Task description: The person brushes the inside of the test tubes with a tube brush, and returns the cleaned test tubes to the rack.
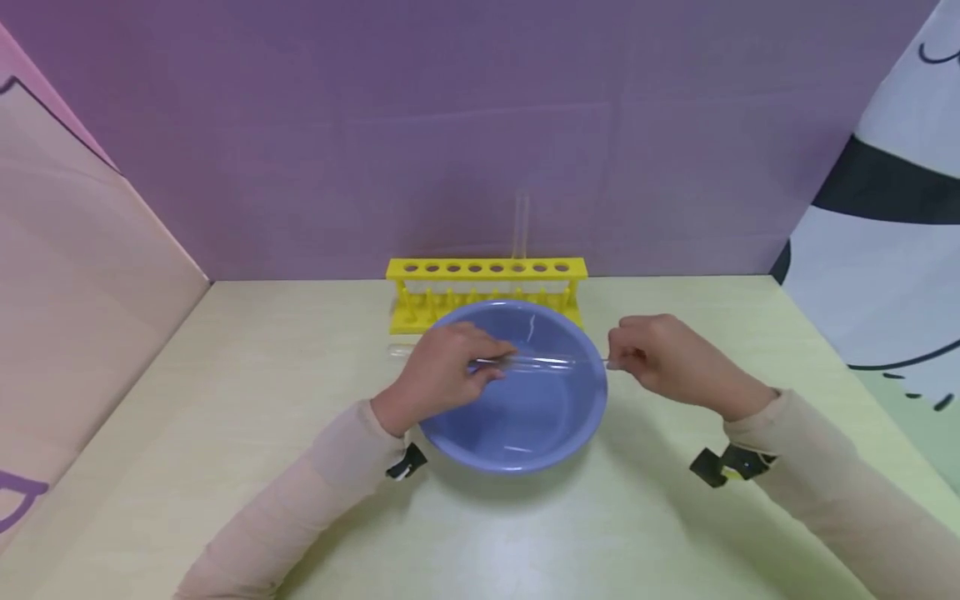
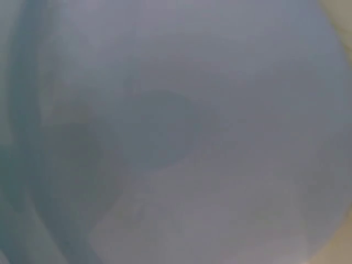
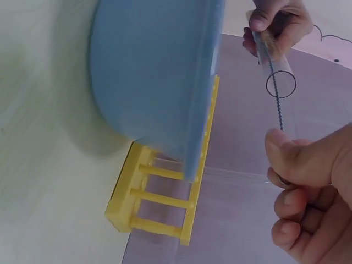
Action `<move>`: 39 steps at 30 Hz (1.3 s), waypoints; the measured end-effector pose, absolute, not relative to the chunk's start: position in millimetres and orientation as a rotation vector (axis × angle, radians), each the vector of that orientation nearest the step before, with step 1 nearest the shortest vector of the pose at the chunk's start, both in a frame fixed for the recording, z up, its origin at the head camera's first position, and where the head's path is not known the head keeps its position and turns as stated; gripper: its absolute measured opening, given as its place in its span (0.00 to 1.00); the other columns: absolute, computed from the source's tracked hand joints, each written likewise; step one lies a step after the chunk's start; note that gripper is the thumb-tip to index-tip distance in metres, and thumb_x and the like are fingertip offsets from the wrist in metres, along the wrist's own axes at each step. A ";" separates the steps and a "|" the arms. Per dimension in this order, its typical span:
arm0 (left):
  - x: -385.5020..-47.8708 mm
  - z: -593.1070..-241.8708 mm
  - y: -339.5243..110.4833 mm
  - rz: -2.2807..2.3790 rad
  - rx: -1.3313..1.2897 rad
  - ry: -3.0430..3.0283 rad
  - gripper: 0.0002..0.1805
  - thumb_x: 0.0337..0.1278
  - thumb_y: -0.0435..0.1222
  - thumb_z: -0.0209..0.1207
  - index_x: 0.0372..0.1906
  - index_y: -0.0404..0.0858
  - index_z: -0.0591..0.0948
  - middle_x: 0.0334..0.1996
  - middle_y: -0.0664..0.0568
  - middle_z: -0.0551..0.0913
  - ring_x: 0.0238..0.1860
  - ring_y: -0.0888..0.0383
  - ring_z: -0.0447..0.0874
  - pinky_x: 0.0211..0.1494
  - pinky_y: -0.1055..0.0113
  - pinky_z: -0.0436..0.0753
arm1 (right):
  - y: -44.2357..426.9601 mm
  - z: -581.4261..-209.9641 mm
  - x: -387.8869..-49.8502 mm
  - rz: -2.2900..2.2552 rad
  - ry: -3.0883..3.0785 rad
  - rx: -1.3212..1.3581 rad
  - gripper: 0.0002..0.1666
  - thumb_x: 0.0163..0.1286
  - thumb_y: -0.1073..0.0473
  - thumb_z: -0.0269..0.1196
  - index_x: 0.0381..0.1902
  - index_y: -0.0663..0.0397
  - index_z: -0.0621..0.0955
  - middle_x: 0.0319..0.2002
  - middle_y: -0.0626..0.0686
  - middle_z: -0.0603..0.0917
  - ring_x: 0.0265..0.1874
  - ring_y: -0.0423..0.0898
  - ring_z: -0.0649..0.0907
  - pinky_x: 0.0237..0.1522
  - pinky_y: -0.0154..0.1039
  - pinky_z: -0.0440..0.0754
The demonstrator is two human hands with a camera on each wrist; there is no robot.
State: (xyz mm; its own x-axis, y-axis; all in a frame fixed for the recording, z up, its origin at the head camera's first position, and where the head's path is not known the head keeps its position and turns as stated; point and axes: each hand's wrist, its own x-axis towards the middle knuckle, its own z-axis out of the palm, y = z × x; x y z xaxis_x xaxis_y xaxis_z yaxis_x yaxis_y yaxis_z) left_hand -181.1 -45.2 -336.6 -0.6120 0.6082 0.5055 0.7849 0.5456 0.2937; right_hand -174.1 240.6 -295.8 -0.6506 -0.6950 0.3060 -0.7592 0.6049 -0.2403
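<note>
In the head view, my left hand (image 1: 450, 367) grips a clear glass test tube (image 1: 546, 365), lying nearly level over a blue basin (image 1: 517, 454). My right hand (image 1: 660, 358) pinches the twisted wire handle of a test tube brush (image 3: 279, 115) beyond the tube's open mouth. In the right wrist view, the wire runs into the test tube, with dark bristles showing near the left fingers. The left wrist view is blurred and shows mostly the basin's bluish surface.
Behind the basin stands a yellow test tube rack (image 1: 486, 271), with another clear test tube (image 1: 521, 225) upright in it. A clear tube end (image 1: 400, 351) shows left of my left hand; which tube it belongs to, I cannot tell. A purple backdrop (image 1: 480, 142) borders the table.
</note>
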 end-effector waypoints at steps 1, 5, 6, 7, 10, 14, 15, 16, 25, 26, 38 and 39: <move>-181.2 -336.8 -44.5 -0.710 -1.148 -2.425 0.14 0.47 0.33 0.68 0.43 0.41 0.87 0.34 0.56 0.87 0.33 0.60 0.81 0.35 0.70 0.77 | 240.8 -295.1 -174.7 0.561 -2.677 1.208 0.18 0.51 0.72 0.70 0.19 0.45 0.75 0.19 0.38 0.70 0.19 0.33 0.68 0.22 0.30 0.71; -182.1 -337.6 -42.5 -0.691 -1.157 -2.394 0.14 0.47 0.32 0.68 0.44 0.41 0.86 0.35 0.56 0.87 0.34 0.59 0.81 0.37 0.69 0.78 | 240.7 -294.1 -176.3 0.708 -2.758 1.183 0.16 0.53 0.71 0.69 0.20 0.46 0.76 0.17 0.38 0.71 0.18 0.33 0.67 0.19 0.30 0.69; -182.5 -338.0 -42.0 -0.694 -1.162 -2.389 0.15 0.47 0.32 0.68 0.44 0.40 0.86 0.35 0.56 0.87 0.35 0.59 0.81 0.37 0.68 0.78 | 240.3 -293.5 -176.5 0.739 -2.780 1.175 0.16 0.53 0.71 0.69 0.20 0.46 0.77 0.16 0.38 0.71 0.17 0.33 0.67 0.19 0.30 0.69; -182.8 -338.4 -41.6 -0.696 -1.164 -2.384 0.15 0.47 0.31 0.68 0.44 0.40 0.86 0.35 0.55 0.87 0.35 0.59 0.81 0.37 0.68 0.78 | 239.7 -293.0 -176.9 0.763 -2.799 1.168 0.16 0.53 0.71 0.69 0.19 0.47 0.77 0.16 0.37 0.71 0.16 0.33 0.67 0.19 0.30 0.69; -182.9 -338.9 -40.1 -0.715 -1.164 -2.374 0.15 0.46 0.30 0.68 0.44 0.40 0.86 0.35 0.55 0.87 0.35 0.59 0.81 0.37 0.69 0.78 | 237.2 -290.0 -178.0 0.807 -2.871 1.140 0.15 0.54 0.71 0.68 0.19 0.48 0.77 0.14 0.38 0.70 0.15 0.33 0.67 0.19 0.30 0.68; -181.9 -338.7 -38.9 -0.734 -1.161 -2.357 0.15 0.45 0.30 0.69 0.43 0.40 0.86 0.35 0.55 0.87 0.35 0.60 0.81 0.35 0.70 0.77 | 234.0 -285.7 -177.7 0.850 -2.968 1.091 0.12 0.56 0.70 0.67 0.20 0.51 0.79 0.14 0.40 0.71 0.15 0.35 0.67 0.20 0.31 0.69; -181.7 -338.5 -38.7 -0.733 -1.159 -2.354 0.15 0.45 0.30 0.69 0.43 0.40 0.87 0.35 0.55 0.87 0.35 0.60 0.81 0.35 0.70 0.77 | 233.3 -284.9 -177.5 0.858 -2.984 1.080 0.11 0.56 0.70 0.67 0.20 0.52 0.79 0.14 0.40 0.71 0.16 0.35 0.67 0.20 0.31 0.69; -181.4 -338.3 -38.5 -0.735 -1.159 -2.351 0.15 0.45 0.30 0.69 0.43 0.40 0.87 0.35 0.55 0.87 0.34 0.60 0.81 0.35 0.70 0.77 | 232.6 -284.3 -177.4 0.865 -2.997 1.071 0.11 0.56 0.70 0.67 0.20 0.53 0.79 0.14 0.41 0.71 0.16 0.35 0.68 0.21 0.31 0.69; -180.3 -336.5 -36.8 -0.720 -1.143 -2.354 0.16 0.44 0.30 0.70 0.43 0.41 0.87 0.35 0.55 0.87 0.35 0.60 0.80 0.35 0.70 0.76 | 226.8 -282.8 -178.0 0.898 -3.009 1.050 0.10 0.57 0.69 0.67 0.20 0.54 0.79 0.15 0.42 0.73 0.16 0.37 0.68 0.20 0.31 0.69; -180.3 -336.3 -36.6 -0.718 -1.142 -2.357 0.16 0.44 0.31 0.70 0.43 0.41 0.87 0.35 0.55 0.87 0.35 0.60 0.80 0.35 0.70 0.76 | 226.0 -283.2 -178.0 0.901 -3.012 1.043 0.10 0.57 0.69 0.67 0.20 0.54 0.79 0.15 0.42 0.73 0.16 0.37 0.68 0.19 0.31 0.69; -183.0 -335.8 -39.5 -0.715 -1.173 -2.350 0.16 0.44 0.30 0.69 0.43 0.40 0.87 0.34 0.54 0.87 0.35 0.59 0.81 0.37 0.69 0.77 | 218.7 -292.3 -174.4 0.836 -2.940 1.041 0.12 0.56 0.71 0.67 0.19 0.54 0.77 0.16 0.44 0.77 0.17 0.37 0.71 0.19 0.32 0.72; -183.3 -335.9 -39.8 -0.710 -1.176 -2.348 0.16 0.44 0.30 0.70 0.43 0.40 0.87 0.34 0.54 0.87 0.35 0.59 0.81 0.37 0.69 0.77 | 218.4 -293.2 -174.0 0.806 -2.916 1.053 0.13 0.56 0.71 0.67 0.19 0.54 0.77 0.17 0.44 0.77 0.17 0.37 0.71 0.20 0.32 0.72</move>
State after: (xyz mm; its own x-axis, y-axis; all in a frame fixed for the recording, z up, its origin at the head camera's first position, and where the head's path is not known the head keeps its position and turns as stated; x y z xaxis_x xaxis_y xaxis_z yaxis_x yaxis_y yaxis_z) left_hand -183.3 -39.8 -335.9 -0.5549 0.6070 0.5689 0.8206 0.5119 0.2542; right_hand -174.0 218.4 -293.2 -0.7823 -0.6132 0.1093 -0.5822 0.6576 -0.4781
